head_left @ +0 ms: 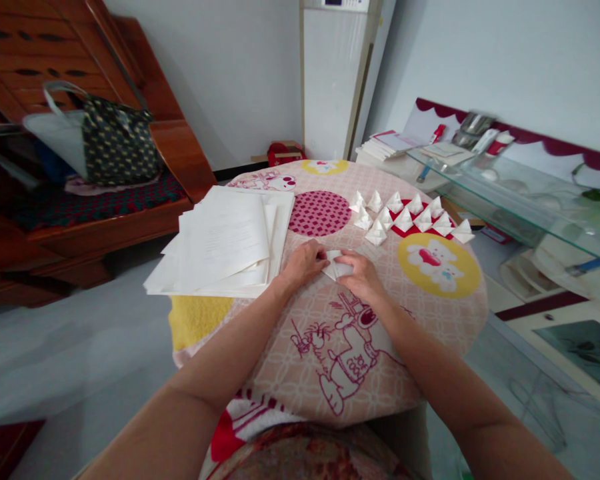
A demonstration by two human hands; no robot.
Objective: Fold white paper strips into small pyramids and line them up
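- Folding, we judge: small white paper, on the tablecloth at our twelve o'clock.
- Left hand: fingers closed on its nine o'clock edge.
- Right hand: gripping its three o'clock edge.
- Folded pieces: two o'clock beyond.
- Next: calls, we think, for firm creasing.

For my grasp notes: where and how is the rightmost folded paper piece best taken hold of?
Probably pinch the piece at its raised peak, coming from above and the right: the peak points up, while the other pieces stand to its left.
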